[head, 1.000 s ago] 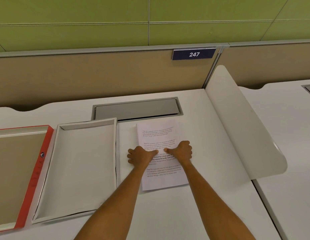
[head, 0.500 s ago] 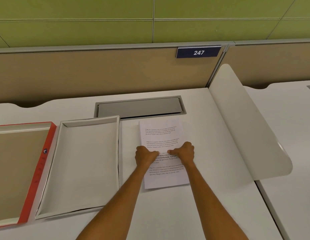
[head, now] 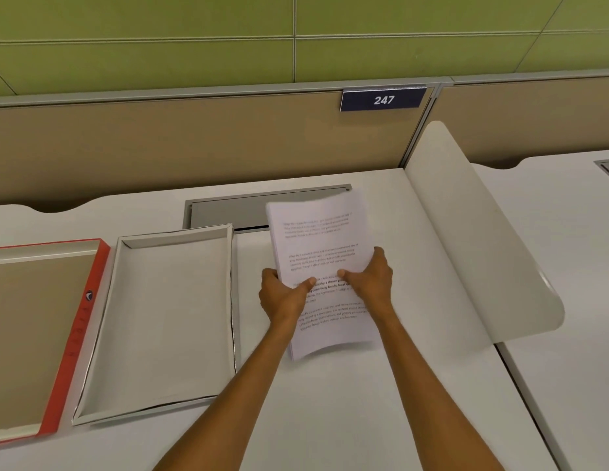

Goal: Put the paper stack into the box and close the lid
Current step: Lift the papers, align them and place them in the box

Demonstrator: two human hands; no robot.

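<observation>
A stack of printed white paper [head: 318, 239] hangs above the desk, tilted with its far end raised. My left hand [head: 283, 295] grips its left edge, thumb on top. My right hand [head: 369, 278] grips its right edge the same way. Left of the stack lies the shallow white box [head: 126, 399], open with nothing in it. Its red-edged lid [head: 75, 338] lies upside down further left, partly cut off by the frame.
A grey cable hatch [head: 228, 210] is set into the white desk [head: 330, 419] behind the box. A curved white divider [head: 483, 253] rises at the right. A tan partition with a "247" sign [head: 383, 99] backs the desk.
Both hands moved from resting on top of the stack to gripping its side edges, and the stack has risen off the desk, slightly bowed and blurred.
</observation>
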